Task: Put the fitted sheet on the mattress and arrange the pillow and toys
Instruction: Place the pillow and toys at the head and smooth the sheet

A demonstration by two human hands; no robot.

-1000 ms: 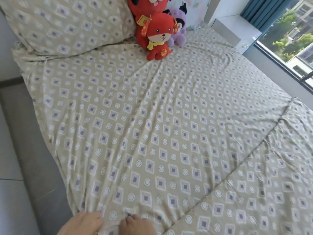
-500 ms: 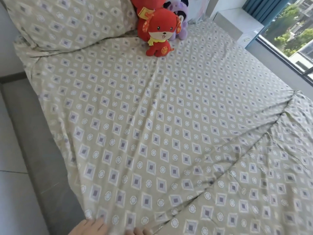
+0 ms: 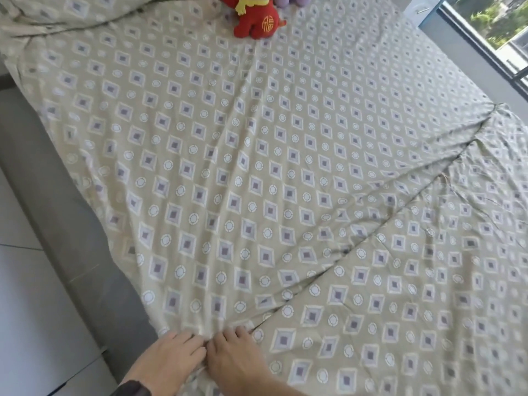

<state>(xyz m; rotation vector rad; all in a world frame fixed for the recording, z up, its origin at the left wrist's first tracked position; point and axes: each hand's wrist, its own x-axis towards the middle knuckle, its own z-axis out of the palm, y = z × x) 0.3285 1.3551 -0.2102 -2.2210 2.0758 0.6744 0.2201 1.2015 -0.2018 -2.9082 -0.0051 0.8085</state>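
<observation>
Fitted sheet (image 3: 257, 167) spread over mattress, near corner not yet tucked. Left hand (image 3: 168, 358) and right hand (image 3: 231, 358) side by side at that corner, fingers curled into bunched hem, apparently gripping it. Long creases fan from grip toward red plush toy (image 3: 257, 24) at head end. Best approach: pull hem taut, hook elastic under mattress corner, then smooth creases outward. Grey bed base (image 3: 71, 238) shows alongside.
</observation>
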